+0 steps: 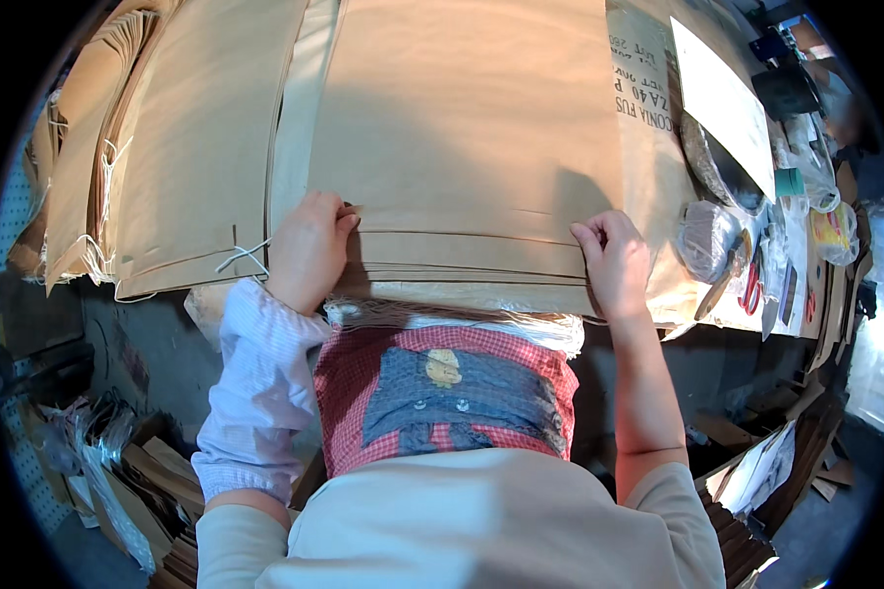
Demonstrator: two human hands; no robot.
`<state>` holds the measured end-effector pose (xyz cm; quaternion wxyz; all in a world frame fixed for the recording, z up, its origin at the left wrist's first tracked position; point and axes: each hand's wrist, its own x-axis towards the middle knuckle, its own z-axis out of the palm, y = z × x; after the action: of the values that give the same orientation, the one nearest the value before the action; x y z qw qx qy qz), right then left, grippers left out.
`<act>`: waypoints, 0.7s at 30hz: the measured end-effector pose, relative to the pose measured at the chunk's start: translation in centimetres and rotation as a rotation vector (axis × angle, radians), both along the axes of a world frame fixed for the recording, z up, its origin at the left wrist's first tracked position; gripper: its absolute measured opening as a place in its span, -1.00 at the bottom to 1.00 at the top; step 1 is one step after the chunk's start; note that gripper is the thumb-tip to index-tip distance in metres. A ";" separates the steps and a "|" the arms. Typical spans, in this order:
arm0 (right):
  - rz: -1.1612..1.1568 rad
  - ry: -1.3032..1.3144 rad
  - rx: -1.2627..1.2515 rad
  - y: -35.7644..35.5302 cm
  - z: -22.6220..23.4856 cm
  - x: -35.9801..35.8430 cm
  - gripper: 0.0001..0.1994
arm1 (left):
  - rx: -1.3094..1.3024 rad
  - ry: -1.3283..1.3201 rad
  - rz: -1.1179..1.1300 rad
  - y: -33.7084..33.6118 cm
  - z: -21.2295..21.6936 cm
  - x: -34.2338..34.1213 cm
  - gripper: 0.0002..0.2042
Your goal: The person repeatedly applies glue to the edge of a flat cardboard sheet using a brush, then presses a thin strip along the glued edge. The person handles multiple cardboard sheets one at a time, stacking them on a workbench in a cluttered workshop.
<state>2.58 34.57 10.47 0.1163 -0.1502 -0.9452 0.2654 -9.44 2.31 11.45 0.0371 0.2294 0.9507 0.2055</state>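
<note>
A stack of large brown paper sheets (462, 118) lies flat in front of me, its near edges slightly stepped. At the stack's near left corner, my left hand (309, 253) is closed, thumb and fingers pinched at the paper's edge. My right hand (619, 263) pinches the near right edge of the paper between thumb and bent fingers. How many sheets are between the fingers cannot be made out. A white string (244, 255) sticks out beside my left hand. A fringe of pale strings (442, 316) hangs below the stack's near edge.
More brown paper stacks (201, 147), some tied with string, lie on the left. A white sheet (722, 103), plastic-wrapped bundles (707, 240), red-handled scissors (750, 289) and a tape roll (835, 236) are on the right. Cardboard scraps (157, 471) fill the floor at lower left.
</note>
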 end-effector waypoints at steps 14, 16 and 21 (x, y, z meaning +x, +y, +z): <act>0.255 -0.041 0.210 -8.4 -0.9 -0.1 -0.24 | -0.228 0.031 -0.139 2.2 0.0 4.0 0.16; 0.112 -0.039 0.258 -4.7 -1.0 1.1 -0.24 | -0.317 0.020 -0.083 0.7 0.6 3.0 0.09; -0.232 0.022 0.277 0.8 -3.8 3.1 -0.34 | -0.037 0.030 -0.001 -1.3 -1.3 2.8 -0.21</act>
<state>5.72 35.39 6.65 0.1762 -0.2381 -0.9477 0.1193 -6.68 0.99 10.12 0.0271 0.2320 0.9547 0.1844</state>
